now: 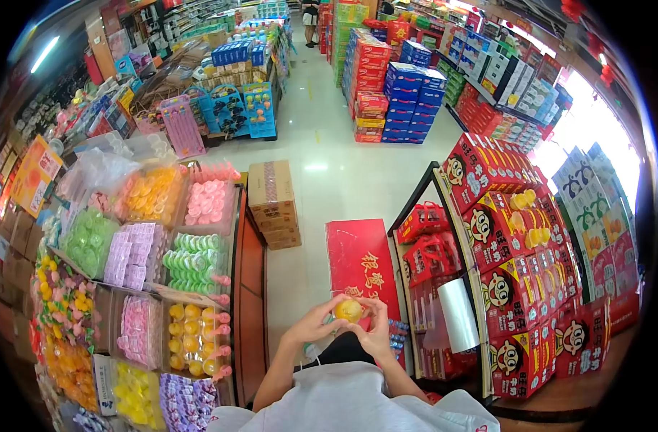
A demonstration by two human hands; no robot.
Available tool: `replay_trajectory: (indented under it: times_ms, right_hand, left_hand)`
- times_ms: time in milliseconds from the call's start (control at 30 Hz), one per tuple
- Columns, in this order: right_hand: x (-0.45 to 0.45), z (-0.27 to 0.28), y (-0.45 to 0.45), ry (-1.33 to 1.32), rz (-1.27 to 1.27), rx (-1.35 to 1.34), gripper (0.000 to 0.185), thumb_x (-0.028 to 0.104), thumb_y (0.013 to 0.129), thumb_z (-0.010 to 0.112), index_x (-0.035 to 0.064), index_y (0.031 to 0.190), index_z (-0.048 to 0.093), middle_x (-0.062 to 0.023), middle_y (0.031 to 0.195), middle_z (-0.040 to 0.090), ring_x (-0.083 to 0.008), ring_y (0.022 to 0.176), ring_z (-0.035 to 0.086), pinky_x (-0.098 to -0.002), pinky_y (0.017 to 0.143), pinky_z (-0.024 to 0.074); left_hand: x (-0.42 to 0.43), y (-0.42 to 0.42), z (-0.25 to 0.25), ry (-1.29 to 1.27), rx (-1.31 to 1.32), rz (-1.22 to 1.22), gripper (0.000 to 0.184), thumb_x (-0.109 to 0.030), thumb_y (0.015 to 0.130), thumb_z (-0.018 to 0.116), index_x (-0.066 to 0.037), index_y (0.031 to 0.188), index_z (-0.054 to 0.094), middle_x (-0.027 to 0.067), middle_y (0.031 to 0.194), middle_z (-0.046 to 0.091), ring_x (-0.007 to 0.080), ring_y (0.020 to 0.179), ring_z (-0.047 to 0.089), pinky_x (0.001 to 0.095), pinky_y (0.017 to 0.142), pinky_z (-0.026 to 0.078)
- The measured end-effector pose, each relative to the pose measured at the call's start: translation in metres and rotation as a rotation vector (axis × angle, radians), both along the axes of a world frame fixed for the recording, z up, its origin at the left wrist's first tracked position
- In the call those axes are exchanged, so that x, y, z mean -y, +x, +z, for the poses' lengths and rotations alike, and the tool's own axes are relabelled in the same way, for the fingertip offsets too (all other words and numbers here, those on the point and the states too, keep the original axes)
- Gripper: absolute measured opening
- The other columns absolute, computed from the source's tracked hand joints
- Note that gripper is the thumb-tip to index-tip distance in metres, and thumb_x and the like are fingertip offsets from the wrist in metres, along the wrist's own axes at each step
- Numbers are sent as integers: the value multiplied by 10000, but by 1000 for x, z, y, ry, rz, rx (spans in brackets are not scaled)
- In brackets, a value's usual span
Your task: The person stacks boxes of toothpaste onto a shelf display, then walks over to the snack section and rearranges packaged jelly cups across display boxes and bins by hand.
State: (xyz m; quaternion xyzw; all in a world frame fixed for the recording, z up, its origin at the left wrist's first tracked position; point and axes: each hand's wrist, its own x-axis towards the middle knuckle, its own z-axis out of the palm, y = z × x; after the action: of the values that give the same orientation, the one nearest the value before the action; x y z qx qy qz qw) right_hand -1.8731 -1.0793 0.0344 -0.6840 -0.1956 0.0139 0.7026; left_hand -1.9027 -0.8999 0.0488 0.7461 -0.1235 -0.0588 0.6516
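Note:
A small round yellow cup, which looks like a packaged jelly cup, is held up in front of my body. My left hand grips it from the left and my right hand from the right, both with fingers curled around its edge. The fingers partly cover its sides. Similar yellow cups sit in a clear bin to my left. Beyond the hands, a red box with gold characters lies low, near the floor.
On the left, a candy display holds bins of green-and-white packs, pink packs and purple packs. Brown cartons stand beside it. Right of me are red milk boxes and a plastic bag roll. A tiled aisle runs ahead.

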Motion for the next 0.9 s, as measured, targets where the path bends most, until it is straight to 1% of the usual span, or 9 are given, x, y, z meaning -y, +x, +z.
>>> replay_trajectory:
  times_ms: [67, 200, 400, 467, 600, 667, 733, 833, 900]
  right_hand:
    - [7, -2, -2, -119, -12, 27, 635, 64, 675, 817, 21, 1181, 435, -46, 1097, 578, -78, 715, 411, -196, 616, 382]
    - [13, -6, -7, -122, -14, 66, 606, 49, 681, 810, 24, 1157, 436, -65, 1084, 587, -68, 713, 412, -189, 605, 375]
    - [21, -4, -11, -55, 2, -11, 542, 45, 696, 800, 34, 1069, 408, -62, 1063, 594, -55, 711, 402, -189, 610, 364]
    - [25, -2, -10, -71, 29, -29, 530, 22, 703, 787, 39, 1047, 384, -59, 1063, 598, -54, 715, 404, -190, 624, 364]
    - [24, 9, -2, -132, 45, -63, 526, -5, 688, 781, 50, 1021, 377, -74, 1065, 614, -54, 716, 415, -202, 625, 372]
    - [20, 5, 7, -119, 59, 11, 524, -9, 688, 780, 54, 1015, 374, -84, 1062, 621, -53, 717, 421, -204, 617, 371]
    - [18, 8, 13, -107, 60, 82, 523, -14, 689, 778, 58, 1008, 370, -94, 1059, 628, -51, 718, 427, -206, 608, 369]
    - [19, 16, 15, -136, 26, 10, 521, -50, 651, 741, 72, 987, 360, -104, 1051, 632, -71, 708, 392, -214, 586, 376]
    - [21, 20, 13, -88, 40, -6, 490, -36, 704, 760, 64, 964, 357, -121, 1056, 634, -74, 752, 472, -215, 628, 383]
  left_hand:
    - [2, -2, -2, -7, 57, 3, 521, -197, 872, 630, -38, 1319, 414, 110, 1190, 551, 197, 1110, 522, 321, 964, 388]
    - [4, -6, -8, -22, 56, -6, 525, -190, 858, 654, -39, 1303, 420, 99, 1177, 552, 190, 1098, 523, 316, 956, 392]
    - [11, -5, -14, -28, 0, -38, 567, -237, 845, 690, -50, 1315, 434, 104, 1201, 557, 198, 1100, 536, 325, 930, 419]
    - [12, -4, -6, 26, -51, -86, 597, -186, 841, 682, -41, 1350, 404, 104, 1272, 523, 216, 1177, 497, 337, 994, 384]
    - [13, -1, -1, 66, -113, -64, 612, -175, 833, 687, -49, 1358, 399, 113, 1289, 517, 218, 1202, 487, 333, 1005, 377]
    - [16, -1, -17, 42, 158, 69, 609, -274, 850, 681, -58, 1348, 406, 152, 1168, 592, 269, 1069, 589, 353, 900, 451]
    - [18, 1, -15, 64, 165, 99, 606, -264, 851, 676, -56, 1351, 403, 166, 1170, 592, 292, 1074, 588, 360, 900, 452]
    - [23, 5, -17, 113, 199, 143, 599, -252, 853, 666, -52, 1351, 400, 191, 1174, 588, 335, 1070, 586, 378, 894, 456]
    - [26, 6, -19, 145, 224, 160, 596, -248, 853, 662, -49, 1350, 401, 203, 1176, 584, 355, 1061, 586, 388, 889, 459]
